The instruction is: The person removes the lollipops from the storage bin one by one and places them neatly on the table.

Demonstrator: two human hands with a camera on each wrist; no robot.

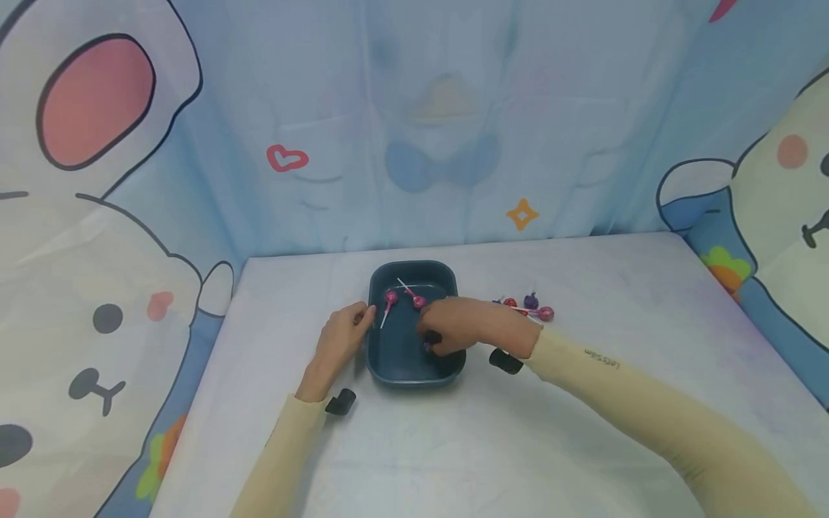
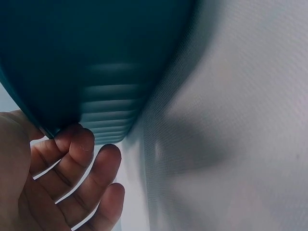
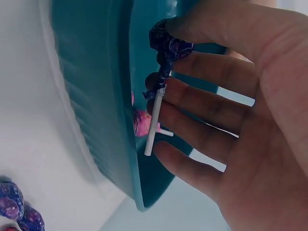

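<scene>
A dark teal tray (image 1: 401, 365) with raised sides stands on the table. My left hand (image 1: 340, 337) holds its left rim; in the left wrist view the fingertips (image 2: 82, 144) lie against the outer wall and the thumb is mostly hidden. Over the right part of the tray, my right hand (image 1: 456, 324) pinches a lollipop in a dark purple wrapper (image 3: 166, 45) between thumb and fingers. Its white stick (image 3: 154, 122) points down across the fingers in the right wrist view. Inside the tray lie a pink lollipop (image 1: 391, 296) and another pink lollipop (image 1: 419, 302).
To the right of the tray, partly behind the right forearm, is a small group of lollipops, among them a purple one (image 1: 531, 301), a red one (image 1: 510, 302) and a pink one (image 1: 546, 314). The white table (image 1: 570, 417) meets a cartoon-printed curtain (image 1: 447, 180) at the back.
</scene>
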